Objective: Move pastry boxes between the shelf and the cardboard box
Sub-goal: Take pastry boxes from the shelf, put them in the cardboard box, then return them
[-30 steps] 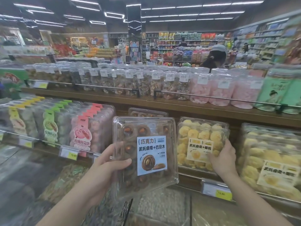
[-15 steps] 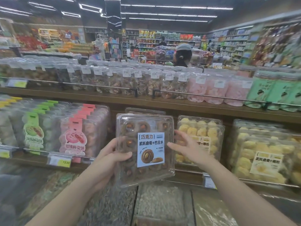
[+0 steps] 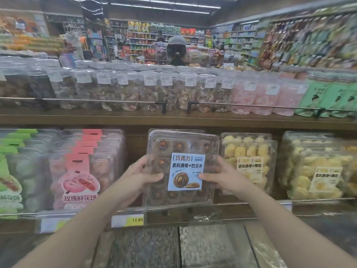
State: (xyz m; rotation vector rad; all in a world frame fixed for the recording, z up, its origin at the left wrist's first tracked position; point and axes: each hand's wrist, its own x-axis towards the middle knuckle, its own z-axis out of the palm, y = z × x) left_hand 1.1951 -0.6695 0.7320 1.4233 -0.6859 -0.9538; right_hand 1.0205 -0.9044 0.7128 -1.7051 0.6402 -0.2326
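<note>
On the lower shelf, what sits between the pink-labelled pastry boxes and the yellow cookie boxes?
In the head view, the clear chocolate cookie box, gripped by the left hand and right hand.

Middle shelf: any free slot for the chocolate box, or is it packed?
One gap: between the pink pastry boxes and the yellow cookie boxes, where both hands hold the chocolate box; another box stands behind it. The rest of that row is packed, as is the jar shelf above.
</note>
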